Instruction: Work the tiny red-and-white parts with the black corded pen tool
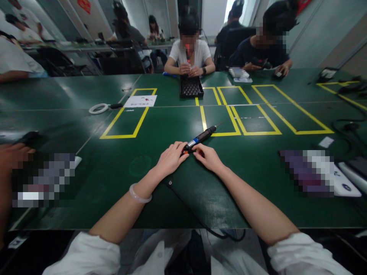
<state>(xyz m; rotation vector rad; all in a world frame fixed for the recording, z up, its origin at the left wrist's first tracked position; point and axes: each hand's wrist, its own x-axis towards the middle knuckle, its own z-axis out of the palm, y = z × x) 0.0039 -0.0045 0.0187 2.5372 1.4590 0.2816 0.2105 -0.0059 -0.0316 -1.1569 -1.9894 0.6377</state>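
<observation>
A slim electric screwdriver (203,136) with a black grip, a blue ring and a silver band lies slanted, its thin bit pointing to the far right. My left hand (171,158) is closed over its rear end, thumb and fingers at an orange-red part (185,152). On the near side, my right hand (210,157) has curled fingers, with the fingertips against the screwdriver's body beside the silver band. Both hands partly cover the rear of the tool. Below my left hand, a black cable (186,204) runs over the table edge towards my lap.
Yellow tape outlines (119,136) mark the green table (160,206). Across it, a person works over a black tray (191,87). A white paper (141,101) and a white ring (99,109) lie left of centre. Blurred-out items (308,172) lie at right; another person's hand (17,158) shows at left.
</observation>
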